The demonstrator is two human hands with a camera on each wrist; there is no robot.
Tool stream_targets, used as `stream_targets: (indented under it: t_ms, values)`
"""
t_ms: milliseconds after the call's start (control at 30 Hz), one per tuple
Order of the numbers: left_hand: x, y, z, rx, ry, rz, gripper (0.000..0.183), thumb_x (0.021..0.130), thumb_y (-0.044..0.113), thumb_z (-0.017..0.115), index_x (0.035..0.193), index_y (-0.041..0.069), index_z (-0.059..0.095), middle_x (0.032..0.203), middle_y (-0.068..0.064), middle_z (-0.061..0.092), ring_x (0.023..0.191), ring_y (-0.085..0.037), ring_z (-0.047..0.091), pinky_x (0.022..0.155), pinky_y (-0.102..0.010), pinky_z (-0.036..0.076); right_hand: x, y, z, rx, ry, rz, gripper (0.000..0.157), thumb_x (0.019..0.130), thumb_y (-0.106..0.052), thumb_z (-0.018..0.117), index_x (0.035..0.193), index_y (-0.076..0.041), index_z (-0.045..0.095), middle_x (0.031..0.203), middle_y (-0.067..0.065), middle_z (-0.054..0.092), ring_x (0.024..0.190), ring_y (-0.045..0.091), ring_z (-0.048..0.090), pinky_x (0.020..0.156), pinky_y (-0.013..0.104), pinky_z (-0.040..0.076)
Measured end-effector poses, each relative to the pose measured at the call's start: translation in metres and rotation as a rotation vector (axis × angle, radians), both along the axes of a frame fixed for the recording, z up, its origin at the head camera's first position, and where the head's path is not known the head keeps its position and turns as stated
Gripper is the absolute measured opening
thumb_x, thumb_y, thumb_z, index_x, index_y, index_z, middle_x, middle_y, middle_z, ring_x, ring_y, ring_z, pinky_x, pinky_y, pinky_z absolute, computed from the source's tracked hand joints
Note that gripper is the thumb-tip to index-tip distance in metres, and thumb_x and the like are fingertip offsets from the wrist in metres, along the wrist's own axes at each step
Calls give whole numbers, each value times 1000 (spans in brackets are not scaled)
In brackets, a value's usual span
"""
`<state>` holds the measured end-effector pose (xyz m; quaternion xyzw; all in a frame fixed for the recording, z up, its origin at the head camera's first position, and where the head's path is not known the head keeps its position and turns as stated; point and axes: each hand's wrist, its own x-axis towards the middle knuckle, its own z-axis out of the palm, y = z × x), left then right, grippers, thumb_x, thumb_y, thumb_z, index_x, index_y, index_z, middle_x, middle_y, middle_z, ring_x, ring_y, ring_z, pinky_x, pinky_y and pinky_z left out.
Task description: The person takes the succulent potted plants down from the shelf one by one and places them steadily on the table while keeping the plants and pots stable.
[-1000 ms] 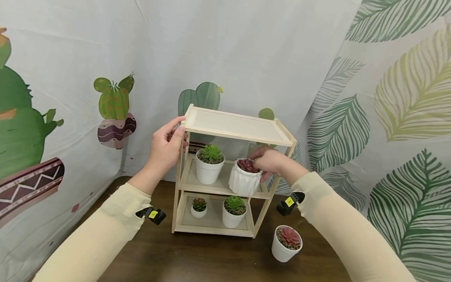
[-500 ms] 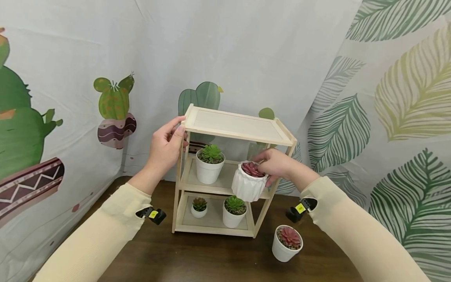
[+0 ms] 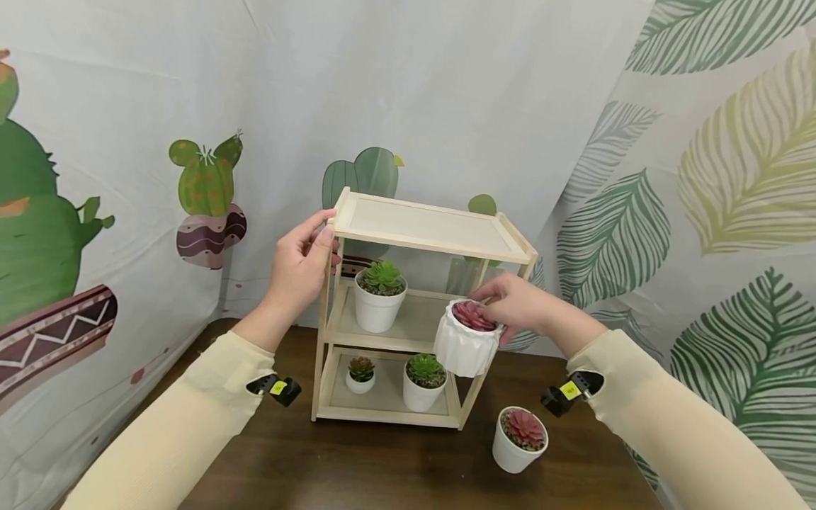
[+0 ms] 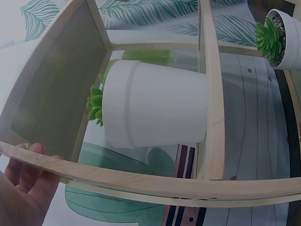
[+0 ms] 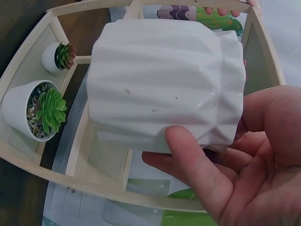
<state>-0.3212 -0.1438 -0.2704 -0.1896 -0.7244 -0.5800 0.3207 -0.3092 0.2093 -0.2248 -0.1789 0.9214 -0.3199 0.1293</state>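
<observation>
Your L hand (image 3: 299,262): gripping rack (image 3: 427,225) at top L front corner. Your R hand (image 3: 521,309): grasping ribbed pot (image 3: 467,348) w/ dk-red succulent (image 3: 473,316), held up in front of rack's R front post (image 3: 473,397). Risks: weak grip nr rim could let pot slip; low swing could clip post or lower green pot (image 3: 423,395), bottom tier R; L-hand tug could tip rack. Also: upper green pot (image 3: 380,313), mid tier L; mini pot (image 3: 360,387), bottom tier L; red-plant pot (image 3: 513,453), on table (image 3: 382,474), off rack's R front corner.
</observation>
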Motion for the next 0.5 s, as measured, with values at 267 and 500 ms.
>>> stream_targets:
  t_ms: [267, 500]
  values:
    - [0, 0, 0, 3, 6, 0, 41, 109, 30, 50, 149, 19, 56, 100, -20, 65, 75, -15, 69, 65, -18, 58, 12, 15, 4, -26, -5, 22, 43, 93, -3, 54, 134, 7, 62, 105, 18, 77, 75, 18, 73, 61, 44, 64]
    - [0, 0, 0, 8, 7, 1, 41, 110, 28, 50, 149, 19, 56, 101, -22, 64, 74, -12, 69, 65, -20, 59, 20, 28, 4, -40, 3, 24, 49, 93, -3, 55, 140, 9, 56, 109, 19, 77, 77, 18, 74, 60, 46, 63]
